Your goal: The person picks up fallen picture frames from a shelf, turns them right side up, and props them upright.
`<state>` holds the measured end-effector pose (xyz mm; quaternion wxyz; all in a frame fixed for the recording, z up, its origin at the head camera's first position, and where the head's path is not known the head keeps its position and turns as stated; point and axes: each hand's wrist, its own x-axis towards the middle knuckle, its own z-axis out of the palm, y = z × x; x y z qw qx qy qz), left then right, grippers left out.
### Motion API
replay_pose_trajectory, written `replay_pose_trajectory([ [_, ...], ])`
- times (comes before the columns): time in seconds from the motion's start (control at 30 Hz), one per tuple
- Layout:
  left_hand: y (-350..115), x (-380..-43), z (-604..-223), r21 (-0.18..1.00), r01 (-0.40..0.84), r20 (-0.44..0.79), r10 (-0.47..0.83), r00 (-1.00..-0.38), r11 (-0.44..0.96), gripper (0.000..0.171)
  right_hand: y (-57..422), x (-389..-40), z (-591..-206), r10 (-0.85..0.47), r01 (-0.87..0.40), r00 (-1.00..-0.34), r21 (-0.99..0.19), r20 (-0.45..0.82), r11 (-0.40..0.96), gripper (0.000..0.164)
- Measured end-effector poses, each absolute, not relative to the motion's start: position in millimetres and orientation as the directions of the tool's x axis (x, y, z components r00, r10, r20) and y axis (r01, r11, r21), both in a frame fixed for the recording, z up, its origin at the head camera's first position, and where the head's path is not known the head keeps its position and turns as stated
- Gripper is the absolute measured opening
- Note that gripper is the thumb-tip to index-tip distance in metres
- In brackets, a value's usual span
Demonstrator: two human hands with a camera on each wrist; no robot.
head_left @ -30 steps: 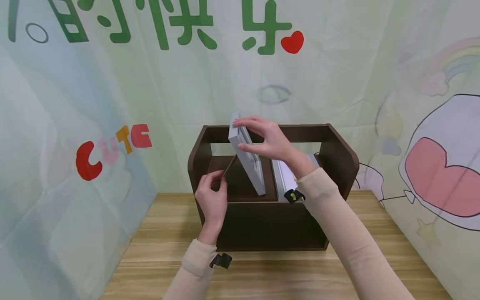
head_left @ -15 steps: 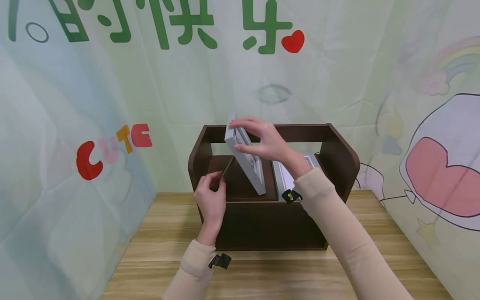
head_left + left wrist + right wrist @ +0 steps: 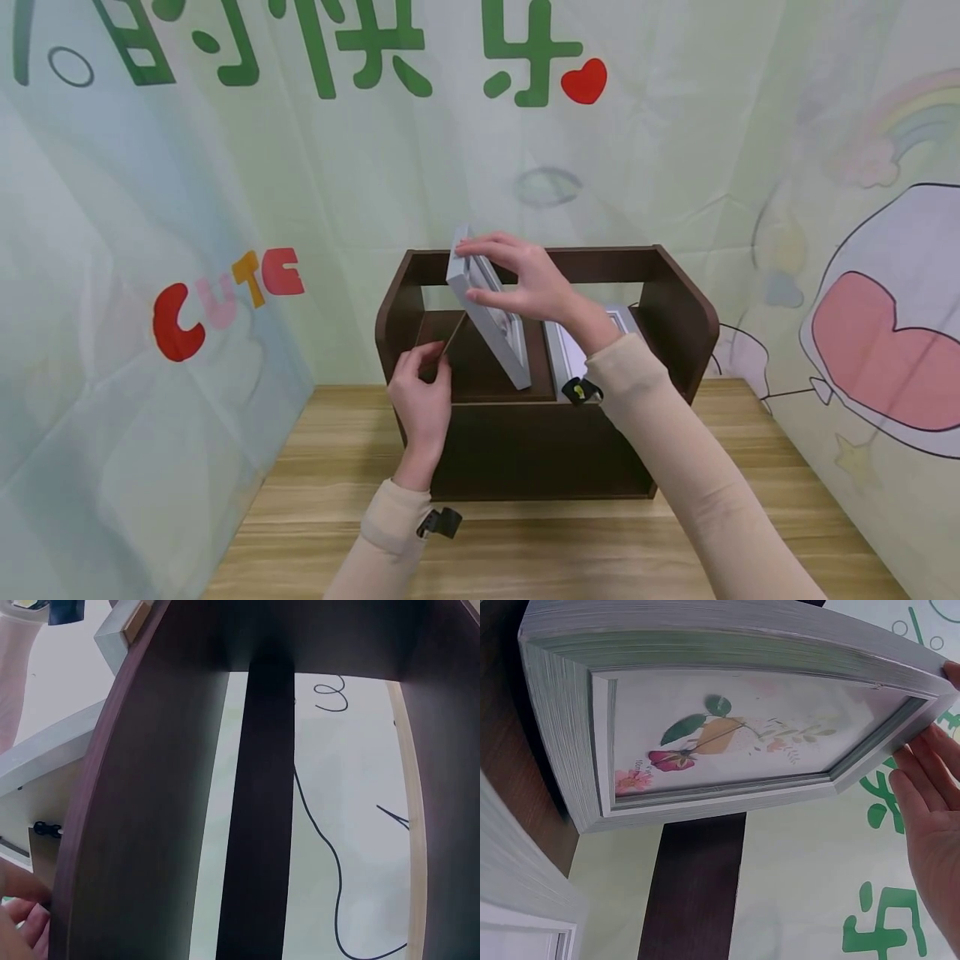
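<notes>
A grey-white picture frame [image 3: 491, 321] with a pressed-flower print [image 3: 727, 742] leans to the left on the upper shelf of a dark brown desktop shelf unit [image 3: 540, 450]. My right hand [image 3: 528, 275] holds its raised end between thumb and fingers. Behind the frame juts a thin brown stand leg [image 3: 454, 333]. My left hand [image 3: 423, 392] pinches the leg's free end between thumb and fingertips, close to the unit's left side. Only part of my left hand [image 3: 22, 907] shows in the left wrist view.
A second grey-white frame [image 3: 573, 354] sits on the shelf's right part, partly behind my right forearm. The unit's side panels [image 3: 686, 325] rise at both ends, with a back rail [image 3: 600, 265] between them. Wooden tabletop [image 3: 322, 467] surrounds it; printed cloth [image 3: 360, 183] hangs behind.
The raised end of the picture frame has tipped slightly farther left, and my right hand has moved with it. My left hand keeps its pinch on the stand leg, shifting very little.
</notes>
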<state>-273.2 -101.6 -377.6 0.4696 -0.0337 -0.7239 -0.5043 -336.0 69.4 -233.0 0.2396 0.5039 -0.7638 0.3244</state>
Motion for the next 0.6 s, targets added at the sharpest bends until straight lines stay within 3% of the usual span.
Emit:
replay_pose_trajectory([
  [0.27,-101,-272,-377,0.690,0.532,0.722,-0.420,-0.549,0.491,0.015,72,-337,-234,-0.605,-0.921,-0.388,-0.299,0.695,0.248,0.049],
  [0.43,-97,-267,-373,0.666,0.566,0.746,-0.416,-0.520,0.486,0.021,76,-342,-239,-0.554,-0.859,-0.495,-0.473,0.669,0.196,0.043],
  [0.6,-90,-260,-362,0.639,0.619,0.769,-0.404,-0.496,0.457,0.025,79,-350,-242,-0.495,-0.769,-0.625,-0.587,0.604,0.254,0.045],
])
